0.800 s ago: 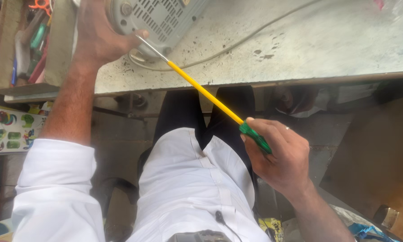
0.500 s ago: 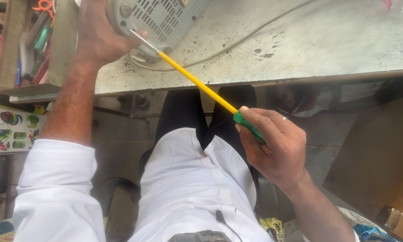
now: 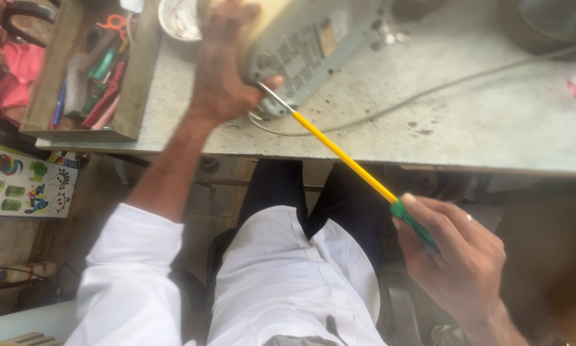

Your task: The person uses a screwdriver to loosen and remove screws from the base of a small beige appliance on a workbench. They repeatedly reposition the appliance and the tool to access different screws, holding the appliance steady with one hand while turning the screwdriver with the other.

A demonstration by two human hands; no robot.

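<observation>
My left hand (image 3: 224, 70) grips the side of a grey vented appliance casing (image 3: 307, 45) that rests tilted on the metal worktable (image 3: 493, 122). My right hand (image 3: 454, 256) holds the green handle of a long screwdriver (image 3: 345, 154) with a yellow shaft. Its thin metal tip meets the lower corner of the casing, right beside my left thumb. A grey cable (image 3: 442, 90) runs from the casing across the table to the right.
A wooden tray (image 3: 83, 77) of pens and tools sits at the table's left end, with a small round dish (image 3: 179, 19) behind it. A colourful printed sheet (image 3: 25, 186) lies lower left. Another person in pink (image 3: 6, 64) is at the far left edge.
The view has shifted so more of the table and casing shows. Both hands keep their grips, and the screwdriver tip stays at the casing's corner.
</observation>
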